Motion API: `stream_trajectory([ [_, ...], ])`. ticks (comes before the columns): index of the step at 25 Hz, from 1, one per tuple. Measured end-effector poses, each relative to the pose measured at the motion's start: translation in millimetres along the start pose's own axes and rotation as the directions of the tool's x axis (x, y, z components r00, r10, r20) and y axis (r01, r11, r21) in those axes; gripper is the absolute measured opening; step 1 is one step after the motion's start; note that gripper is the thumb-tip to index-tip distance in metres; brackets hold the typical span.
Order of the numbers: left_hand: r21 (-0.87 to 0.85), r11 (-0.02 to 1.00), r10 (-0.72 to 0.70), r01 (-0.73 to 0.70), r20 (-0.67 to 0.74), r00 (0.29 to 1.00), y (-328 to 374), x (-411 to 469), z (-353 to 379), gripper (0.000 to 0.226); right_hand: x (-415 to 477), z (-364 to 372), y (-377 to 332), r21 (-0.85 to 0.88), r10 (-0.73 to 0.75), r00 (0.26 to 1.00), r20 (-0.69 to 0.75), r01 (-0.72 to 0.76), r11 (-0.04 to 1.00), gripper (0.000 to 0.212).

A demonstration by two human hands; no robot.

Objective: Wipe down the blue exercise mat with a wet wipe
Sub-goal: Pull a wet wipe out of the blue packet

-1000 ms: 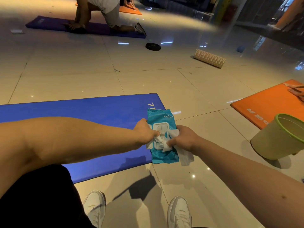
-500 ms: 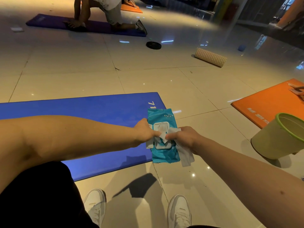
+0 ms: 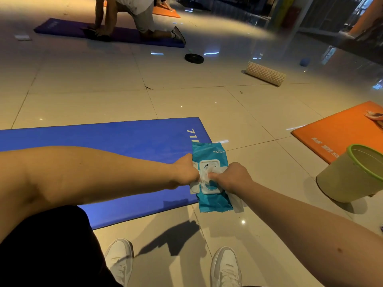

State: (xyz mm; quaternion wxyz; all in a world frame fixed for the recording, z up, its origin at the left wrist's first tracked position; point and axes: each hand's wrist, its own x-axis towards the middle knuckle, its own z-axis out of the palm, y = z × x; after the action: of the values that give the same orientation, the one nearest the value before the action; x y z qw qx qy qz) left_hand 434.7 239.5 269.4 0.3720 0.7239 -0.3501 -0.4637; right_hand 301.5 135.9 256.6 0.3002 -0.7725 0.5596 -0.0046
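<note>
Glossy beige floor tiles (image 3: pixel 93 83) mirror overhead lights; an orange mat (image 3: pixel 339 129), green bin (image 3: pixel 348 181) and foam roller (image 3: pixel 265 73) lie nearby.

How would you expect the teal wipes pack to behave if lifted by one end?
Its wrinkled film suggests the wipes pack is a soft pouch that would likely sag. The left hand holds it while the right hand pinches a wet wipe, so it probably slides.
</note>
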Motion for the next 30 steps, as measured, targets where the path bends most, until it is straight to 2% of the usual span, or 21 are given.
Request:
stream_trajectory([
  [2,0.063,0.998,-0.01,0.01,-0.008,1.0,1,4,3,0.034,1,-1,0,-0.08,0.007,1.0,0.008,-0.006,0.997,0.042],
  [5,0.082,0.997,-0.013,0.013,-0.001,1.0,3,5,8,0.03,2,-5,-3,-0.178,0.042,0.999,0.016,-0.038,0.983,0.043],
  [8,0.059,0.998,-0.024,0.024,-0.001,1.0,3,5,6,0.026,5,-5,-4,-0.194,0.053,0.997,0.056,-0.041,0.98,0.045],
  [10,0.07,0.997,-0.027,0.028,-0.009,1.0,-1,6,4,0.024,7,-7,-3,-0.029,0.095,0.984,0.153,-0.092,0.995,0.043],
  [12,0.09,0.996,-0.027,0.03,-0.037,0.999,-2,8,1,0.024,6,-13,-1,0.18,0.135,0.946,0.296,-0.194,0.964,0.043],
  [14,0.098,0.995,-0.025,0.03,-0.047,0.999,-2,8,-3,0.026,7,-21,0,0.273,0.144,0.919,0.367,-0.254,0.928,0.052],
  [16,0.11,0.994,-0.018,0.021,-0.028,0.999,-1,7,-2,0.029,9,-25,0,0.344,0.137,0.931,0.338,-0.258,0.903,0.054],
  [19,0.133,0.991,0.009,-0.009,0.003,1.0,0,6,4,0.036,8,-24,3,0.334,0.1,0.977,0.19,-0.16,0.929,0.034],
  [23,0.107,0.993,0.047,-0.048,0.014,0.999,0,8,7,0.04,9,-12,6,0.06,-0.045,0.995,0.084,0.04,0.997,0.039],
  [24,0.089,0.995,0.049,-0.05,0.014,0.999,0,9,6,0.038,9,-12,6,0.048,-0.066,0.994,0.085,0.062,0.997,0.039],
  [27,0.057,0.998,0.026,-0.025,-0.01,1.0,-2,10,-1,0.041,10,-22,5,0.301,-0.042,0.984,0.173,-0.013,0.953,0.027],
  [30,0.028,1.0,0.0,0.0,-0.03,1.0,-6,13,-6,0.039,8,-31,10,0.342,-0.018,0.985,0.172,-0.042,0.939,0.016],
])
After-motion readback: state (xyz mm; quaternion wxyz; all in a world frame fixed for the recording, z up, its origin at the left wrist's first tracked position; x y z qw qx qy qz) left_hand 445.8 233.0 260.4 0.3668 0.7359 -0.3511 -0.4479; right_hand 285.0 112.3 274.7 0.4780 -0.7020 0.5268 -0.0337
